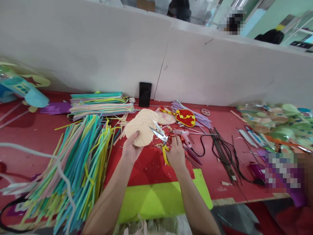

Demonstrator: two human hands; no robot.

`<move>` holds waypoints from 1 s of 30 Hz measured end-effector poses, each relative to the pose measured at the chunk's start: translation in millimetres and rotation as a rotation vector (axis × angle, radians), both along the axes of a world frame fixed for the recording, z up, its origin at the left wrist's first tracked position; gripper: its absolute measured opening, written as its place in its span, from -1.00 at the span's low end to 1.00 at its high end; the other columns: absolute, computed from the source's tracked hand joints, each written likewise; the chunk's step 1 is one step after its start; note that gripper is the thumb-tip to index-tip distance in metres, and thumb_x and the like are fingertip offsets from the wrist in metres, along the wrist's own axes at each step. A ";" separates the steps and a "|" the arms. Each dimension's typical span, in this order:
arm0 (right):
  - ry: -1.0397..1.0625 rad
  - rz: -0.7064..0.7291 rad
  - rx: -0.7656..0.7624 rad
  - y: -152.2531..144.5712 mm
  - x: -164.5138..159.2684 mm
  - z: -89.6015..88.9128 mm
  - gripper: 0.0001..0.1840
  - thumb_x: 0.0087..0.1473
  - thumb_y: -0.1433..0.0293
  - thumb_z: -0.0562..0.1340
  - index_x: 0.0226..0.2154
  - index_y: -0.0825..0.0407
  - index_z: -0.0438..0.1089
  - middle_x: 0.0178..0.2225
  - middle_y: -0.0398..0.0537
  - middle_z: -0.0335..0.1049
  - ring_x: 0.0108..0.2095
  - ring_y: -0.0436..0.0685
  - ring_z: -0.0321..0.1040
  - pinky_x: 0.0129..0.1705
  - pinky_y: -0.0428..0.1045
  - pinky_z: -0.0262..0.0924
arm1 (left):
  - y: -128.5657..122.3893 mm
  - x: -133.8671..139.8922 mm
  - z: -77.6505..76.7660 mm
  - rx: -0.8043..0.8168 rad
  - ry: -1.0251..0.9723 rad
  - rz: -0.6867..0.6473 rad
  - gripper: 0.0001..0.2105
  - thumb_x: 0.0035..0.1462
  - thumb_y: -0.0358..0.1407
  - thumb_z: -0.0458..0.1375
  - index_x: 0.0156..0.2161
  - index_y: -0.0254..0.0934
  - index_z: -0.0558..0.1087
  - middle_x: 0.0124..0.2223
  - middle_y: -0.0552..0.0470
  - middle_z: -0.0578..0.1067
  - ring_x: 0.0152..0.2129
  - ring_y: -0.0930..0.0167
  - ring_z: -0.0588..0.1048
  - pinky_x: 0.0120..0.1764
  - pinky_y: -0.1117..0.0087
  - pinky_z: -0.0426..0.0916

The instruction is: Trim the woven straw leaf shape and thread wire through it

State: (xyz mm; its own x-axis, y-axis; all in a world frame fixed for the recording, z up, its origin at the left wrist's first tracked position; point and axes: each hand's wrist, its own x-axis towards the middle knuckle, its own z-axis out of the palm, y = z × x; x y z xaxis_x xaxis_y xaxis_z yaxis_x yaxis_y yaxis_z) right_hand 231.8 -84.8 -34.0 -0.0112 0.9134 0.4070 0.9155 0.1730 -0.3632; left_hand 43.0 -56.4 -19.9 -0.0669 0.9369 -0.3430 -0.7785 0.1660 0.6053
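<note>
My left hand (132, 148) grips the lower left edge of a cream, ridged, rounded piece (141, 127) that looks built from rows of pipe cleaners. In my right hand (176, 152) is a pair of scissors (161, 134) with red and yellow handles. Their blades are spread and point up and left at the right edge of the cream piece; whether they touch it, I cannot tell. Just behind the scissors lies a red and yellow fuzzy piece (186, 118) beside a pale flat oval (166, 117). A pink glue gun (186, 137) rests right of my right hand.
Loose coloured pipe cleaners (83, 163) spread over the left side, with bundles (100, 107) behind. A black phone (145, 94) leans on the white partition (117, 52). Dark cable (228, 147) and thin rods lie right, near plastic-wrapped pieces (283, 127). A green mat (151, 199) lies in front.
</note>
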 end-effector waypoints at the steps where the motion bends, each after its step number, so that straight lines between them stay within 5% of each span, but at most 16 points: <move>1: -0.004 -0.002 -0.004 0.2 0.7 0.8 -0.55 0.05 0.15 0.17 -0.10 0.11 0.19 -0.14 0.21 0.23 -0.07 0.35 0.19 -0.05 0.21 0.17 | 0.0 0.0 0.4 -0.006 -0.004 0.001 -0.55 0.00 -0.36 0.20 0.06 -0.19 0.34 -0.02 -0.04 0.50 -0.06 0.26 0.46 -0.15 0.38 0.46; 14: -0.024 0.000 -0.082 -0.8 5.4 0.9 -0.68 0.04 0.18 0.20 -0.22 0.05 0.25 -0.18 0.14 0.33 -0.17 0.29 0.30 -0.22 0.08 0.22 | 0.8 0.0 1.3 0.011 -0.045 -0.019 -0.64 0.00 -0.38 0.20 -0.03 -0.22 0.40 0.05 -0.04 0.46 0.02 0.23 0.39 -0.09 0.34 0.44; 30: -0.065 -0.041 -0.155 -3.8 2.2 2.0 -0.73 0.04 0.18 0.17 -0.32 0.05 0.30 -0.36 0.00 0.42 -0.37 0.16 0.39 -0.42 -0.04 0.04 | 3.2 3.3 2.4 -0.024 -0.145 0.048 -0.63 0.01 -0.49 0.16 -0.02 -0.25 0.41 -0.05 -0.05 0.53 -0.10 0.32 0.49 -0.05 0.36 0.40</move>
